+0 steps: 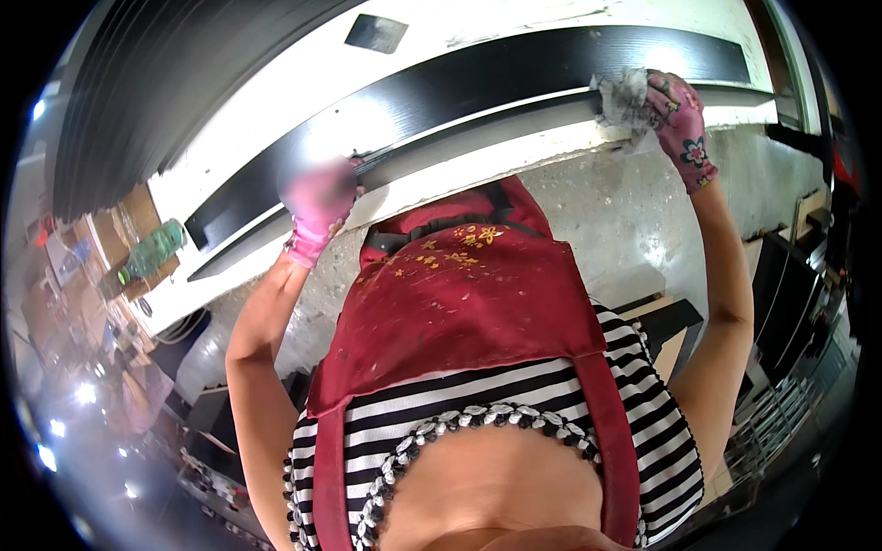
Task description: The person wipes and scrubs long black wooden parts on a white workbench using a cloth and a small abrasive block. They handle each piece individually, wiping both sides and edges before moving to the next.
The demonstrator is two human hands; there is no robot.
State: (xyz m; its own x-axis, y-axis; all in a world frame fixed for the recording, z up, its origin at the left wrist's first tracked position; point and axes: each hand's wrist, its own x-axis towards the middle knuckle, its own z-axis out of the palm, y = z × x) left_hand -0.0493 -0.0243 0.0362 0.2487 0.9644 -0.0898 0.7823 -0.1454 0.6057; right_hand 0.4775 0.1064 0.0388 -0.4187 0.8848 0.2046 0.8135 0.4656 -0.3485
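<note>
Below your red apron (459, 303), the long black panel (514, 78) lay stiff on the white table (276, 156), your left hand (319, 204) gripping its near edge, right-hand fingers (666, 96) closed on a soft grey rag (620, 96) atop it.

1. A glossy black board (478, 87), finely grained, is being shown.
2. A crumpled grey cloth rag (620, 96) is being seen.
3. Pink fabric gloves (684, 129) are being worn.
4. Rough white bench edging (514, 151) is being displayed.

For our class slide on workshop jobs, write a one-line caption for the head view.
Gloved right hand presses a grey rag to a long black board; left hand steadies it.
</note>
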